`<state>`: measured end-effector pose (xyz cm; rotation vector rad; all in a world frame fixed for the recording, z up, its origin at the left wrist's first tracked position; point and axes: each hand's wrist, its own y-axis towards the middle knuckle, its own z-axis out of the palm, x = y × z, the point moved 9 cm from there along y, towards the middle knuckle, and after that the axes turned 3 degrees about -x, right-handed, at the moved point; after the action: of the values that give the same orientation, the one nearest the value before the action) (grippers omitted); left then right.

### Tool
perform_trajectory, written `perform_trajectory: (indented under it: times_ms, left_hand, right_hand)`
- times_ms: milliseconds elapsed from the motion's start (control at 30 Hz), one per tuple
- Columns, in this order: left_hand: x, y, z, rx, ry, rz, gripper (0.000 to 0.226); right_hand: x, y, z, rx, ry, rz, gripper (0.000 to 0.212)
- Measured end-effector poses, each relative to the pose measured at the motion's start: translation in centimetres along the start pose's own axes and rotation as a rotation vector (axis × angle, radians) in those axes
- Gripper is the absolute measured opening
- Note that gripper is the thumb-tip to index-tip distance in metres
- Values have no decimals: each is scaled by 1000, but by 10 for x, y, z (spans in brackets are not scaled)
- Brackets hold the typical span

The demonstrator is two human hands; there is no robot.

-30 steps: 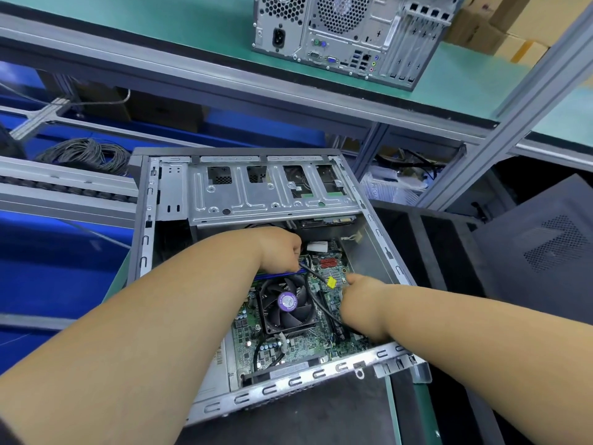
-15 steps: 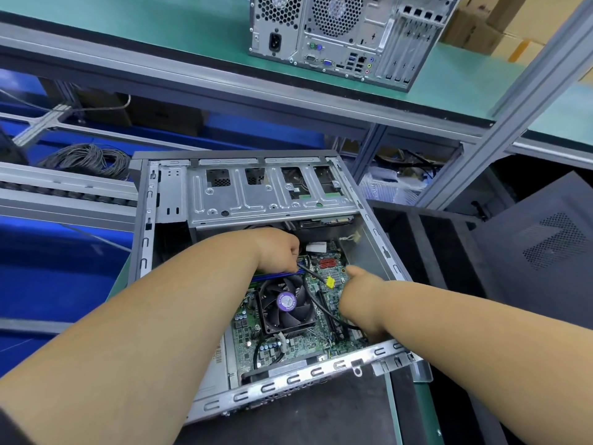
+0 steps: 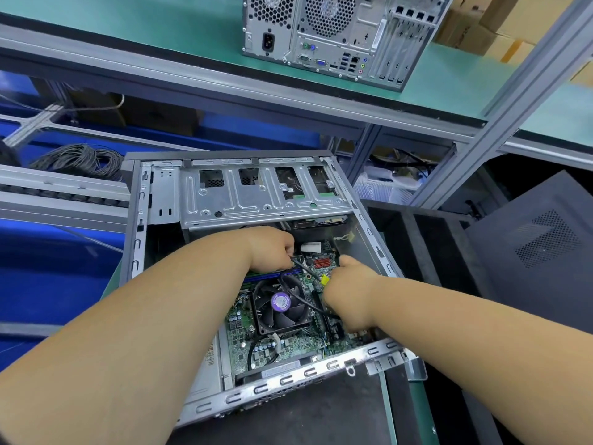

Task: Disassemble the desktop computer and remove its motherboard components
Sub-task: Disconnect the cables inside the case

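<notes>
The open desktop case lies on its side in front of me, with the green motherboard exposed inside. A black CPU fan with a purple sticker sits mid-board. My left hand is a fist above the fan, over a blue memory stick, and a black cable comes out of its fingers. The cable loops across the fan and runs under my right hand. That hand presses down right of the fan beside a yellow tag, its fingers hidden.
A metal drive cage spans the far half of the case. A second computer tower stands on the green shelf above. A coil of grey cables lies at left, and a dark side panel leans at right.
My right hand has slid further into the case and to the left, up against the yellow tag. My left hand has stayed almost still.
</notes>
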<state>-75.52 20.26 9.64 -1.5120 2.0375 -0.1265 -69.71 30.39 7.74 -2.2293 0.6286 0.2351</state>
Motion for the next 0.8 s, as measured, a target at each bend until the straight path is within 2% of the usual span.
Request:
perform_trajectory:
  times_ms: [67, 167, 267, 400, 467, 500, 567, 633, 733, 800]
  left_hand:
    - [0, -1, -4, -25, -6, -3, 5]
    - [-2, -5, -8, -25, -35, 5, 10]
    - [-1, -13, -10, -2, 10, -3, 13]
    - [7, -22, -15, 18, 32, -45, 17]
    - [9, -26, -15, 61, 91, -62, 10]
    - [10, -30, -14, 100, 155, -75, 5]
    - [15, -32, -7, 191, 267, -118, 24]
    - [18, -32, -1, 240, 295, -146, 29]
    - [20, -29, 2, 242, 305, -178, 14]
    - [20, -26, 3, 240, 288, -192, 12]
  right_hand:
    - [-3, -6, -1, 0, 120, 27, 7]
    - [-8, -14, 0, 43, 328, 79, 24]
    - [-27, -16, -13, -64, 418, 208, 30]
    - [-62, -17, -20, -192, 563, 429, 14]
    - [-66, -12, -25, -274, 543, 452, 12]
    - [-65, -6, -24, -261, 515, 446, 17]
    - [-54, 10, -21, -126, 502, 380, 27]
    - [-43, 24, -16, 26, 349, 337, 30]
    - [-43, 43, -2, 142, 176, 316, 37]
    - [-38, 47, 4, 188, 174, 317, 43]
